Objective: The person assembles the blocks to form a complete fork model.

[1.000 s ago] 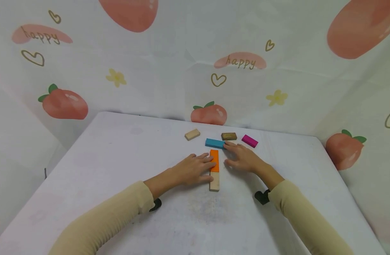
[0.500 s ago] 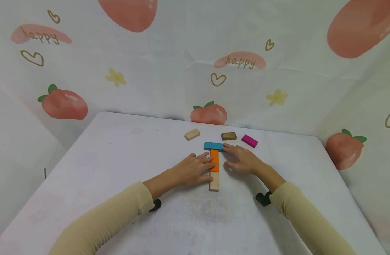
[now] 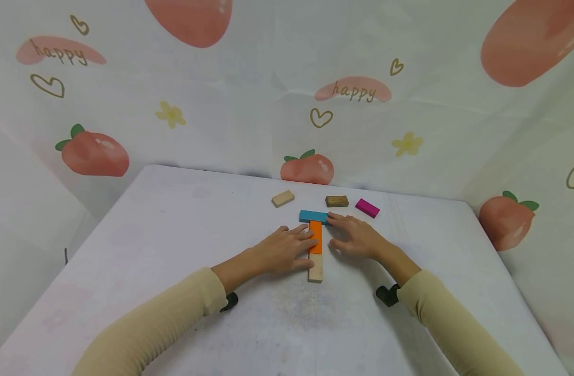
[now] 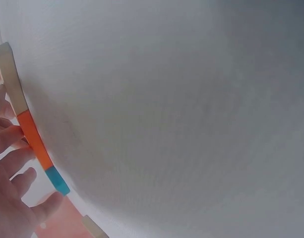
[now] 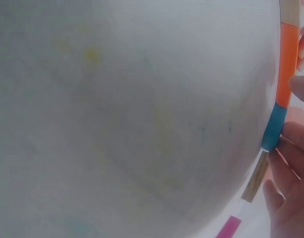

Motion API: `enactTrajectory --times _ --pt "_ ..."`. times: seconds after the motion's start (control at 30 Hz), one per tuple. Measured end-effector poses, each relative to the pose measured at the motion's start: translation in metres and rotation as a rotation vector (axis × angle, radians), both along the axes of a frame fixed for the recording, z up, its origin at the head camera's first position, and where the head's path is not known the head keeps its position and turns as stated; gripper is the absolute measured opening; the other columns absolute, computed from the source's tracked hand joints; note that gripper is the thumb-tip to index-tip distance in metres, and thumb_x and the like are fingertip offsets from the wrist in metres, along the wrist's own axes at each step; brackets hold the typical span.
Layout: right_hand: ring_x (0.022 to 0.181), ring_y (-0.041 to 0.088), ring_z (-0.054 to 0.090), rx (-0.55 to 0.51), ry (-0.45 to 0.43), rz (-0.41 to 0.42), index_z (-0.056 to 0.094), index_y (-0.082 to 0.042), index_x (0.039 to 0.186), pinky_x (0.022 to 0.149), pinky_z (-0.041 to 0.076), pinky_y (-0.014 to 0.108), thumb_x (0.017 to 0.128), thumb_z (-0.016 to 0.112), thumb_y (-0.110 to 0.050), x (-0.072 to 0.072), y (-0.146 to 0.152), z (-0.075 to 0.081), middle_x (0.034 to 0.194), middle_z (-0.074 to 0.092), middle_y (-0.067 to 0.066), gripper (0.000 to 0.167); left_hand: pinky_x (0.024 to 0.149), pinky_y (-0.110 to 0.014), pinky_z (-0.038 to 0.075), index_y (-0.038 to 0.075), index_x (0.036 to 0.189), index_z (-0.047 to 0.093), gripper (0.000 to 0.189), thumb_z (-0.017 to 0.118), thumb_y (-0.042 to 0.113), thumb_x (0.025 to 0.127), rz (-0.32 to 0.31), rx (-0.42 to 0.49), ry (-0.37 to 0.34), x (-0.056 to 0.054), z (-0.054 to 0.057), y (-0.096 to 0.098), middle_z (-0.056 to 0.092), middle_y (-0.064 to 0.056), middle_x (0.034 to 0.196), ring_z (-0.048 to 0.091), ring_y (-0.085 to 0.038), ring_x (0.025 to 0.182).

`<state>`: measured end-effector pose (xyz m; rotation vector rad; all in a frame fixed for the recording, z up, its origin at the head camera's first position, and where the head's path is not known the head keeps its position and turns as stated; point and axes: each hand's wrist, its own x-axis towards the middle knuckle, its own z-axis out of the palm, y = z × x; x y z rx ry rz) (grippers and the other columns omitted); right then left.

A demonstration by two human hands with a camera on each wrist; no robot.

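Flat on the white table, an orange block (image 3: 317, 228) and a plain wooden block (image 3: 317, 272) lie end to end in a line pointing away from me. A blue block (image 3: 312, 215) lies crosswise at the far end of the orange one, forming a T. My left hand (image 3: 281, 251) rests its spread fingers on the orange block and the near wooden block from the left side. With extended fingertips, my right hand (image 3: 355, 235) touches the blue block's right end. In the right wrist view those fingertips (image 5: 285, 136) press against the end of the blue block.
Toward the back of the table (image 3: 212, 209) lie a pale wooden block (image 3: 283, 198), a brown block (image 3: 337, 201) and a magenta block (image 3: 367, 208). A printed cloth backdrop (image 3: 249, 104) stands behind the table.
The blue block has slid toward me and slightly left, up to the orange block's far end, with my right fingers moving along on it. My left hand has stayed in place.
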<state>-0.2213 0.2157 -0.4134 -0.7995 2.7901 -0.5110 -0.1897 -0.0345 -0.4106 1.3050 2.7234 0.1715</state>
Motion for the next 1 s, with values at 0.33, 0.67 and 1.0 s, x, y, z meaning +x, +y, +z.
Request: enactTrajectory --times 0.33,0.67,1.0 --pt "0.14 0.04 0.04 0.005 0.006 0.006 0.047 -0.007 0.148 0.108 0.033 0.063 0.09 0.065 -0.036 0.0003 -0.0001 0.0012 0.155 0.041 0.012 0.067 0.106 -0.053 0.041 0.015 0.147 0.051 0.06 0.052 0.052 0.1 0.001 -0.001 0.003 0.0004 0.0008 -0.0001 0.044 -0.006 0.154 0.03 -0.025 0.147" --pt "0.14 0.04 0.04 0.002 0.005 0.012 0.048 -0.006 0.147 0.109 0.033 0.063 0.091 0.065 -0.034 -0.0019 -0.0005 0.0016 0.154 0.042 0.013 0.065 0.106 -0.052 0.04 0.015 0.148 0.05 0.061 0.05 0.053 0.1 0.006 0.0 -0.006 -0.0003 -0.0007 -0.0011 0.043 -0.005 0.155 0.029 -0.024 0.148" --pt "0.136 0.04 0.045 0.006 0.017 0.014 0.051 -0.007 0.145 0.107 0.036 0.062 0.092 0.063 -0.034 -0.0039 0.0024 0.0019 0.152 0.045 0.013 0.061 0.106 -0.053 0.04 0.015 0.148 0.05 0.061 0.05 0.053 0.1 0.005 0.01 -0.019 0.0003 -0.0025 -0.0004 0.043 -0.005 0.155 0.029 -0.025 0.148"
